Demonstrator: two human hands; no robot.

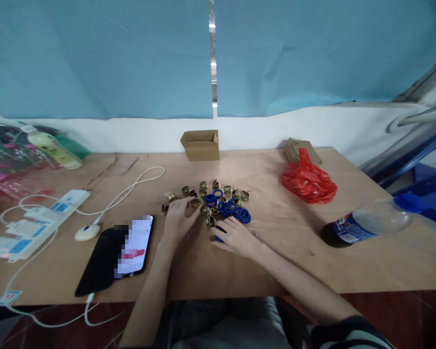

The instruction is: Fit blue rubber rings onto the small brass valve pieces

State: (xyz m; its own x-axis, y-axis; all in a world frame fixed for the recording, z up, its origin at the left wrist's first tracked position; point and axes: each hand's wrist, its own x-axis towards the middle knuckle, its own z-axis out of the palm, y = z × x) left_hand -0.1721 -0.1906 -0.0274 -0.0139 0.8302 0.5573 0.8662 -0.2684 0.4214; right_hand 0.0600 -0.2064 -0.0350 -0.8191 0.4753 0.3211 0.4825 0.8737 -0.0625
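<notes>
Head view: half-curled left hand (177, 221) touches a brass-coloured fitting (196, 202), half-curled right hand (238, 236) partly covers a blue ring (219, 238); grips unclear.

This looks like a workshop, with brass-coloured parts (210, 222) and blue rings (228, 209) spread on a wooden table (210, 274).

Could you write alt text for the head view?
A person's left hand and right hand are among small brass-coloured pieces and blue rings on a wooden table. A lit phone lies left; a red bag sits right.
</notes>
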